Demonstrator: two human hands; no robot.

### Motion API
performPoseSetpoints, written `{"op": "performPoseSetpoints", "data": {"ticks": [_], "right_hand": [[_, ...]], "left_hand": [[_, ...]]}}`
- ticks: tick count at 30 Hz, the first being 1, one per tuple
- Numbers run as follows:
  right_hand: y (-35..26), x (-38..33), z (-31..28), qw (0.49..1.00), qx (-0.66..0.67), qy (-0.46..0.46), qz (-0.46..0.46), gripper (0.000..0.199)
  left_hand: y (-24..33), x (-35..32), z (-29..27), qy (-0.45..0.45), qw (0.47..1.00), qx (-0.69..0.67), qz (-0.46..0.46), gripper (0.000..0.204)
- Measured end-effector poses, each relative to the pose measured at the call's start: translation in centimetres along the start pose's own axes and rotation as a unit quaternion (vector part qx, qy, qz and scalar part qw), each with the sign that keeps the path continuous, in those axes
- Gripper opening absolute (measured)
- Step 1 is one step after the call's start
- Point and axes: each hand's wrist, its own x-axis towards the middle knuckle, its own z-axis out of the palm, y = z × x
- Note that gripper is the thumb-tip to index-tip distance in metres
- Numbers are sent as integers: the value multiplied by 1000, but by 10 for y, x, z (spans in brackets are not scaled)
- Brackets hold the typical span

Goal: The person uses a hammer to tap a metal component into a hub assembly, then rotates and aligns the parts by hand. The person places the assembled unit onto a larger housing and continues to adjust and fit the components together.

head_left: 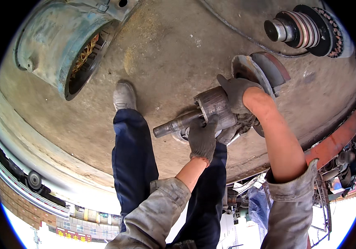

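A motor rotor (216, 107), a dark grooved steel cylinder on a thick shaft (173, 125), is held up between my two gloved hands over the floor, its shaft pointing left. My left hand (203, 137) is closed round the shaft close to the cylinder's left end, thumb up against the cylinder. At the opposite end, my right hand (239, 93) grips the rotor, its thumb standing out; the other fingers are partly hidden. Just beyond the right hand lie a round metal end cover (250, 68) and a dark curved plate (270, 68).
A green motor housing (47, 45) with yellow windings inside lies at far left. A larger rotor with copper rings (304, 30) is at far right, near a cable (236, 30). My shoe (124, 95) is left of the shaft. A rusty orange beam (331, 139) borders the right.
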Motion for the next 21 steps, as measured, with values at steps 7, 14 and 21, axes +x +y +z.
{"op": "performPoseSetpoints", "data": {"ticks": [7,14,21], "right_hand": [[9,92,19,998,10,-9,-54,70],[-23,14,5,975,-165,132,-73,52],[-24,-19,9,979,-136,155,-5,40]], "left_hand": [[-1,4,-12,46,999,10,3,32],[10,-1,-5,47,998,32,16,31],[-2,8,-5,13,1000,-4,1,27]]}}
